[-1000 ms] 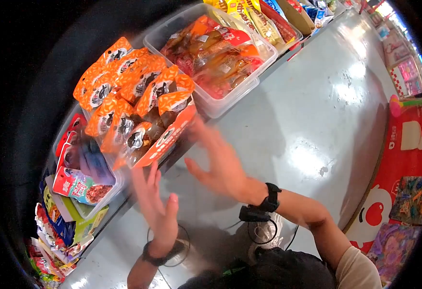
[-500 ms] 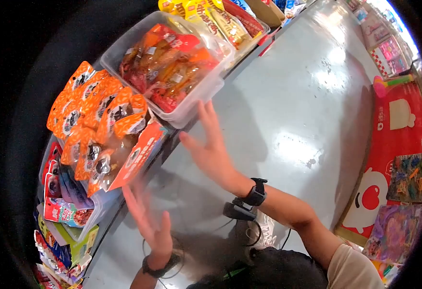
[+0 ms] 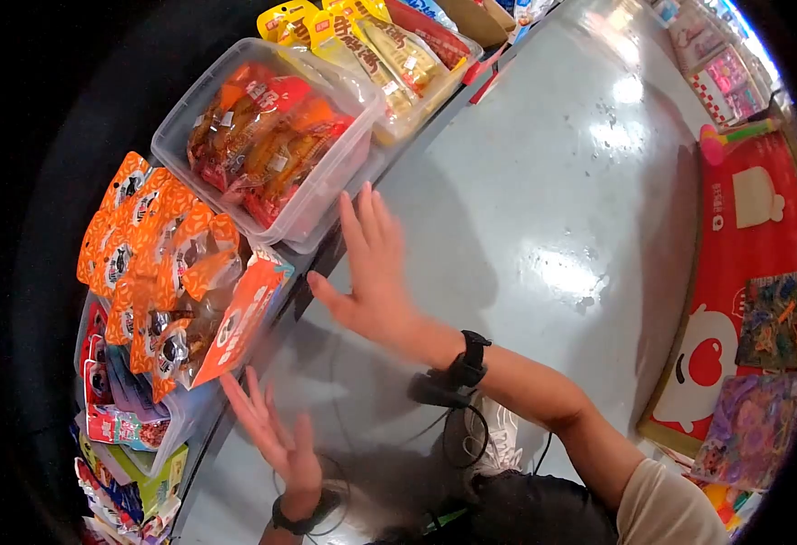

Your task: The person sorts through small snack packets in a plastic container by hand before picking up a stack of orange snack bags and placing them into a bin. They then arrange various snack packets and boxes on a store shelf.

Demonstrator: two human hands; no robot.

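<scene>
My right hand (image 3: 371,272) is open, thumb apart from the fingers, with nothing in it. Its fingertips are right by the front lower edge of a clear plastic bin (image 3: 321,186). Inside that bin lie red and orange packets of brown food (image 3: 271,150). Lower left, my left hand (image 3: 280,445) is also open and empty, its fingertips close to the bottom corner of an orange display box (image 3: 242,318). Orange snack pouches (image 3: 158,245) stand in rows in and behind that box, next to the bin.
Yellow snack bags (image 3: 362,45) lie beyond the bin. Below the box are another clear tub (image 3: 167,445) and colourful packets (image 3: 126,486). Grey floor (image 3: 526,227) runs along the display. A red printed stand (image 3: 748,236) with bagged toys (image 3: 776,318) faces it on the right.
The clear bin has shifted left, away from the display edge, showing more of the yellow bags. My right hand has come slightly left and down; its fingers now sit apart from the bin's rim.
</scene>
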